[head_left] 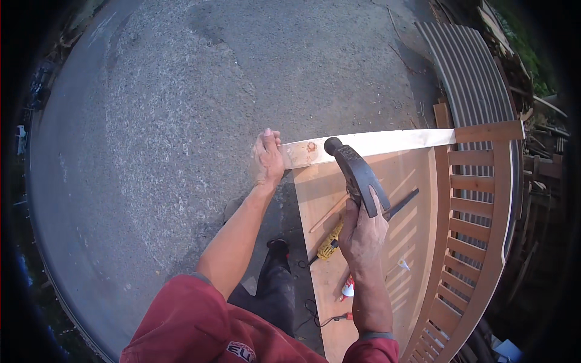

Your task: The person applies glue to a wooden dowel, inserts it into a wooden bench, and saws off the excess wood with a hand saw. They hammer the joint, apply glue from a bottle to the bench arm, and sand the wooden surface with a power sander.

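My right hand point(365, 228) is closed around a claw hammer point(358, 172), gripping it close under the head. The round striking face hangs over the pale wooden board point(378, 144), just right of a knot near its left end. At that end my left hand point(268, 158) rests its palm side against the board's edge. Its fingers point up and away, partly blurred, and do not wrap over the wood. The board lies across the far edge of a flat wooden panel point(327, 181).
A slatted wooden frame point(471, 206) runs along the panel's right side. On the panel lie a yellow power tool point(330, 243), a thin wooden stick point(328, 213), a red-and-white bottle point(347, 288) and a red plug point(347, 316) with a black cord. Corrugated sheet point(466, 66) lies beyond.
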`<act>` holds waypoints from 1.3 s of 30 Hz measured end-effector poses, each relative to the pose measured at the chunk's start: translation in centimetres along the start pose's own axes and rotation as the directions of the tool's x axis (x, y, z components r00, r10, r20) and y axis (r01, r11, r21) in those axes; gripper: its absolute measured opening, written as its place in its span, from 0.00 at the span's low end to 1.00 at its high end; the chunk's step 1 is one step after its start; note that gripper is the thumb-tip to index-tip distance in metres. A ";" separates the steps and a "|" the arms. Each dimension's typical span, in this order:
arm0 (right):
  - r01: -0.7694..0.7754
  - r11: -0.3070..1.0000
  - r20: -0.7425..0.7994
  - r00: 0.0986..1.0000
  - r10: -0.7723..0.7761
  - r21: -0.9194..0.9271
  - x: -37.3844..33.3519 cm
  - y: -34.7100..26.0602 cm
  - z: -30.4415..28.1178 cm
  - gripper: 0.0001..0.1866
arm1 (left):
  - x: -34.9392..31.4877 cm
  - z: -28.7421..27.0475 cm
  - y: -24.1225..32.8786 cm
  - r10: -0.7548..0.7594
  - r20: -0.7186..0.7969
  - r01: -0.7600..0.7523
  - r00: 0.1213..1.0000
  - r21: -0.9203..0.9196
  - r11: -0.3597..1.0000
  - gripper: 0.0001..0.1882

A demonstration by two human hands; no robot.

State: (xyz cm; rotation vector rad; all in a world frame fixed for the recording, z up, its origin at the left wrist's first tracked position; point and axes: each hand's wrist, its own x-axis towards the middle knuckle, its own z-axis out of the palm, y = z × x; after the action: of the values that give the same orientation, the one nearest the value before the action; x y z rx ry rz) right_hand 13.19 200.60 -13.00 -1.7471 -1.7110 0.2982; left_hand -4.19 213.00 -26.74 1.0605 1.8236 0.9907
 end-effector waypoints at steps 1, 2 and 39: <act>0.005 0.999 0.011 1.000 -0.004 -0.043 0.8 -0.2 1.1 0.25 | 0.2 0.5 0.1 0.025 -0.001 -0.025 1.000 -0.025 0.999 0.27; 0.019 0.998 0.031 0.999 -0.017 -0.062 1.3 -0.2 2.4 0.25 | 0.6 0.3 -0.2 0.049 -0.026 -0.050 0.998 -0.035 0.998 0.27; -0.728 0.667 -0.326 0.677 0.660 -0.161 -16.2 16.6 -1.3 0.23 | -1.1 -0.5 3.8 0.315 0.411 -0.451 0.856 0.293 0.843 0.23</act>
State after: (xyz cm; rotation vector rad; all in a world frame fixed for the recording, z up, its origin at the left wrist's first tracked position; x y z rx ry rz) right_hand 25.35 186.09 -26.45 -2.5056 -0.8529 0.1598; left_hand -3.14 213.21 -22.95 1.7847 1.5610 0.6148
